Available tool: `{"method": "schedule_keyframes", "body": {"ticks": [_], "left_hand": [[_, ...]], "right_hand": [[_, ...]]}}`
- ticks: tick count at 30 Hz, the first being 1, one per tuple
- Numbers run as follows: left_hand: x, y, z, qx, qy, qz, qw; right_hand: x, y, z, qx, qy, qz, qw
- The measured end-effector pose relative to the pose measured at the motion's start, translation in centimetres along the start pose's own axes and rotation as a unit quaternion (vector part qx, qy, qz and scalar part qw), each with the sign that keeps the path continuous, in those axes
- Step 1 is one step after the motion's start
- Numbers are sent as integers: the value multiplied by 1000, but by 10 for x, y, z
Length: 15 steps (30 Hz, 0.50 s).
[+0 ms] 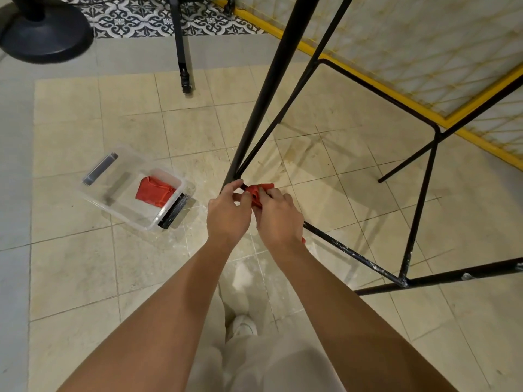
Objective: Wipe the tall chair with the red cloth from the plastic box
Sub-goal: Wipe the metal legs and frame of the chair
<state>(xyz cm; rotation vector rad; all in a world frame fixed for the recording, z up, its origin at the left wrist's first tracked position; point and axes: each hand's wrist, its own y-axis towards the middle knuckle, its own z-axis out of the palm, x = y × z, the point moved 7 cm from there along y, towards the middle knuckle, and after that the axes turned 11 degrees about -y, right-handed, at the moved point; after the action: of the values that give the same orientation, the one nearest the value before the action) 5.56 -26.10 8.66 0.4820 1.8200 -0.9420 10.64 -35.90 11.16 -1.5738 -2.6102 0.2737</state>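
Altogether: two hands, two red cloths, one box, one chair, one shoe in sight.
Floor: beige tiles (85, 278), scuffed and dusted white round the chair; grey strip (14, 193) at left; patterned tiles (135, 18) in black and white at the far edge.
Room: yellow-framed mesh panel (424, 46) along the right; round black base (45, 35) at far left; thin black leg (182, 60) on a caster beside it.
Box (113, 207): clear plastic, open-topped, on the floor left of the chair and apart from it; grey clip (100, 168) on the far end, black clip (174, 212) on the near end.
Box contents: second cloth (154, 191), folded, lying toward the black-clip end.
Chair (268, 89): black metal frame, legs running out of view at the top, low rails joined near the floor; white flecks on the near rail (353, 254).
Cloth (259, 190): bunched on the near rail, just by the corner where leg meets rail.
Right hand (278, 219): fingers curled over the cloth, clamping it to the rail.
Left hand (227, 216): forefinger and thumb closed round the rail at that corner, touching the cloth; whether cloth lies under them too, not clear.
Below: pale trousers (283, 363) and a white shoe (243, 326).
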Motion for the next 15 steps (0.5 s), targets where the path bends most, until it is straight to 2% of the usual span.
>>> {"method": "schedule_keyframes", "body": {"ticks": [6,10,15], "left_hand": [[-6,-8,13,46,38,14,998],[-9,-7,7,10,30,17,999],[-8,-6,-3,-43,27,34,998]], "right_hand": [[-31,-17,3,15,-8,43,999],[-28,-17,3,6,5,78,997],[-3,-1,0,-8,6,36,999]]}}
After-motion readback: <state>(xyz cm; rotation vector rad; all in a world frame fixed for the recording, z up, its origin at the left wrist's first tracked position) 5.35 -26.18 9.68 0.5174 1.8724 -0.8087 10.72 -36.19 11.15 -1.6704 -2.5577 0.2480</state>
